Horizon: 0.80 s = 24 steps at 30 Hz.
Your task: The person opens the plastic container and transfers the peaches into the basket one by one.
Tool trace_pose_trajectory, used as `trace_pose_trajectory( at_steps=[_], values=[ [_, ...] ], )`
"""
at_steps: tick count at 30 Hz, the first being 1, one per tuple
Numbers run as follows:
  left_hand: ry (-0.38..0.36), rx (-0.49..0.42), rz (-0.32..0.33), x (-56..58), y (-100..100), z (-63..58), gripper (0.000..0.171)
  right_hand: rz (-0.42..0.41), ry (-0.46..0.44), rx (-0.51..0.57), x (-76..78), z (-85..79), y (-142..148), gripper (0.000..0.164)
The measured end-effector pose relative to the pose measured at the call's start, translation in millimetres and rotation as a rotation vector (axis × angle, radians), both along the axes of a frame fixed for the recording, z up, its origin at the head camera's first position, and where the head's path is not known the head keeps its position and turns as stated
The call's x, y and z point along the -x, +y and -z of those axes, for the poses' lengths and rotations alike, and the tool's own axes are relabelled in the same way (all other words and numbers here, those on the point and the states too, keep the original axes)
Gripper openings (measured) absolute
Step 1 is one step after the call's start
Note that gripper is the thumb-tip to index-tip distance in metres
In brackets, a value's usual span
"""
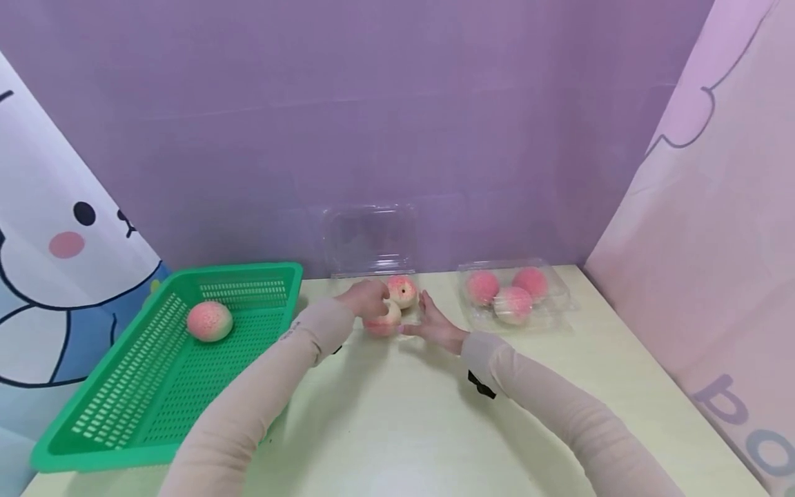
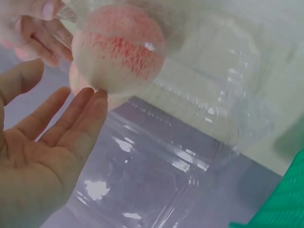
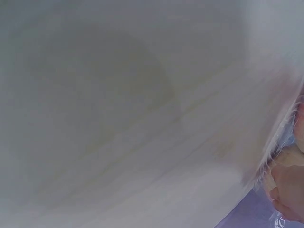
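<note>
Near the table's back edge stands a clear plastic clamshell box [image 1: 370,266], its lid raised. Two pink and cream peaches, a front peach [image 1: 383,323] and a rear peach [image 1: 402,291], sit in its base. My left hand [image 1: 365,298] is over the front peach; in the left wrist view its fingertips [image 2: 99,95] touch the peach [image 2: 121,52], fingers nearly straight and thumb apart. At the box's right side my right hand [image 1: 437,328] rests with thumb and fingers spread, the thumb close to the front peach. Pale sleeve fabric [image 3: 118,118] covers most of the right wrist view.
A green basket [image 1: 288,290] stands on the left with one peach [image 1: 210,322] inside. To the right is another clear box [image 1: 559,297], holding three peaches [image 1: 513,305]. A purple backdrop [image 1: 397,124] rises behind the table [image 1: 397,428], with printed cloths at both sides.
</note>
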State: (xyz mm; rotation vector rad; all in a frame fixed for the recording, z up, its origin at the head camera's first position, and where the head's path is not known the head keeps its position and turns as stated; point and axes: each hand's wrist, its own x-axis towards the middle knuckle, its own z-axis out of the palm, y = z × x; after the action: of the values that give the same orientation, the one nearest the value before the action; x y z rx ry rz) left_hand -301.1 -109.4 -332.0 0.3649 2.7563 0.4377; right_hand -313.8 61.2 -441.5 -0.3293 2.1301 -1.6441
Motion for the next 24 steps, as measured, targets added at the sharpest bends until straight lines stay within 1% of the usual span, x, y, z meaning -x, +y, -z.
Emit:
trace_pose_trajectory(
  at_steps=[2, 4, 8, 10, 14, 19, 21, 24],
  values=[
    [-0.007, 0.003, -0.016, 0.8, 1, 3.0, 0.036, -0.006, 0.0, -0.001, -0.8, -0.7, 0, 0.109],
    [0.003, 0.008, -0.023, 1.1, 2, 5.8, 0.036, -0.008, 0.0, -0.002, -1.8, -2.0, 0, 0.109],
    [0.068, 0.026, -0.011, 0.7, 3, 12.8, 0.035, 0.002, -0.011, 0.018, -2.9, -3.8, 0, 0.108],
    [0.104, 0.062, 0.007, -0.4, 2, 17.4, 0.032, 0.002, -0.015, 0.013, -3.4, -5.0, 0, 0.108],
    [0.149, 0.107, 0.014, -2.0, 1, 26.1, 0.03, 0.004, -0.015, -0.011, -3.4, -5.7, 0, 0.107],
    [0.185, 0.119, -0.021, -1.9, -4, 33.1, 0.041, 0.012, 0.006, -0.017, -3.0, -5.1, -1, 0.104],
    [0.185, 0.115, -0.035, -1.1, -7, 36.3, 0.047, 0.015, 0.017, -0.026, -3.3, -4.9, -1, 0.105],
    [0.173, 0.085, -0.053, 1.1, -12, 43.5, 0.054, 0.019, 0.026, -0.034, -3.3, -3.6, -2, 0.106]
  ],
)
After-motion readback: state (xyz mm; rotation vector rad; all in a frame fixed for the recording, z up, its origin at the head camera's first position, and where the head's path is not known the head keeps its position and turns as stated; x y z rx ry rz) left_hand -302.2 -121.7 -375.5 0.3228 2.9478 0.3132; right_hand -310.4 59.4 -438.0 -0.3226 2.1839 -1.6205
